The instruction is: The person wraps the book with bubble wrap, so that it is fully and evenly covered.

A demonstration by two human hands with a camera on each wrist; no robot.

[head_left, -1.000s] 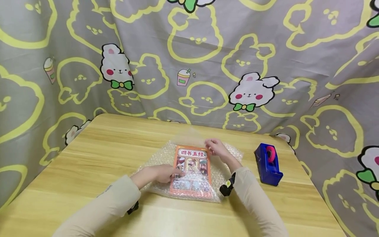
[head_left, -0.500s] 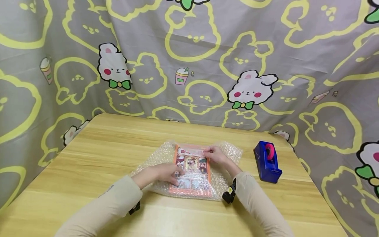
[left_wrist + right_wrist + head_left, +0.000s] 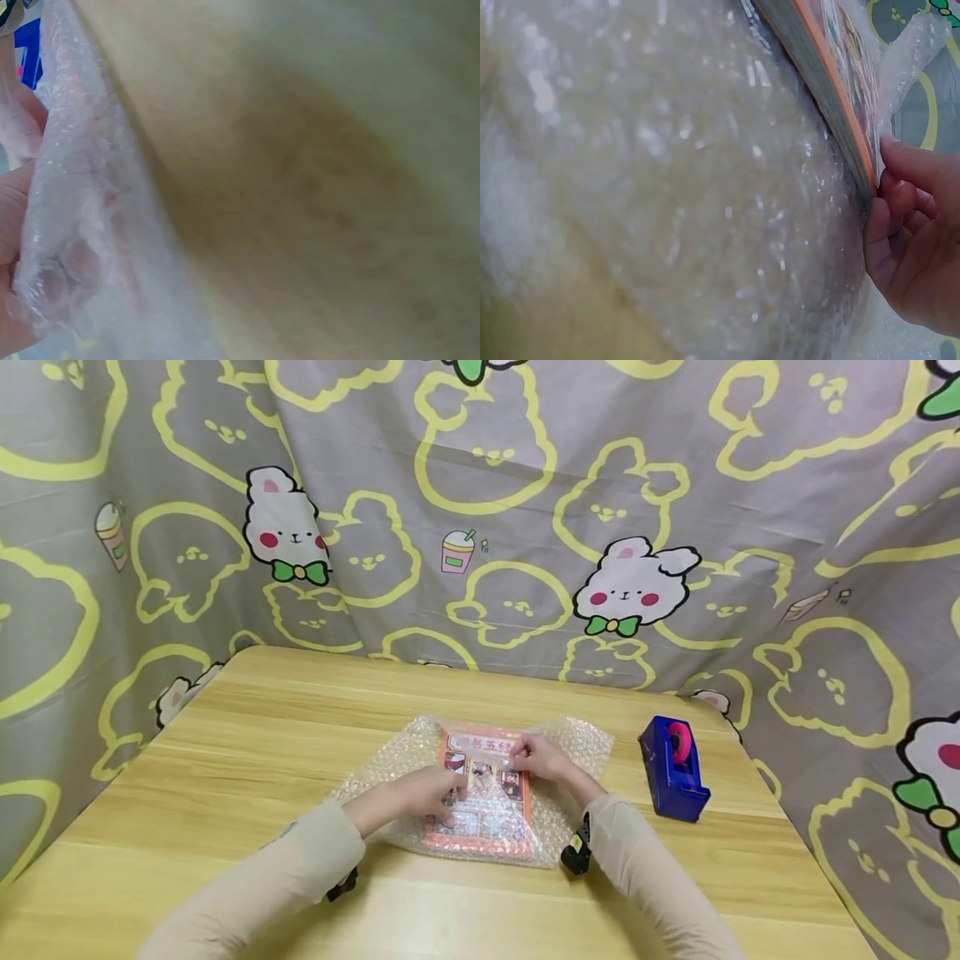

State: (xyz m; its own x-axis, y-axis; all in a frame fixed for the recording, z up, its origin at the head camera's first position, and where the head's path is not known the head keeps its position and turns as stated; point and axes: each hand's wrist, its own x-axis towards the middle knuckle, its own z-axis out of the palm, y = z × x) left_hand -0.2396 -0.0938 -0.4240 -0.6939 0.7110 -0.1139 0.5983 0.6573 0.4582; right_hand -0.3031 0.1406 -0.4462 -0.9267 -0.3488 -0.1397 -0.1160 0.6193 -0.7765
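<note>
An orange-bordered book (image 3: 482, 772) with a picture cover lies on a sheet of bubble wrap (image 3: 390, 762), which also covers its lower part. A clear flap of the wrap now lies over its top end and blurs the title. My left hand (image 3: 422, 792) presses on the wrapped cover from the left, thumb and fingers spread. Over the book's upper right side, my right hand (image 3: 543, 757) pinches the edge of the flap between thumb and fingers. In the right wrist view, that hand (image 3: 915, 225) is right at the corner of the book, whose page edges (image 3: 814, 75) show.
A blue tape dispenser (image 3: 673, 781) with a pink-cored roll (image 3: 679, 742) stands to the right on the wooden table (image 3: 285, 710). Bubble wrap spreads out on both sides of the book. A grey curtain (image 3: 517, 460) with cartoon prints hangs behind the table.
My right hand has drawn the raised top flap of bubble wrap down over the book's upper end, toward me. My left hand stays on the cover, its thumb now spread downward.
</note>
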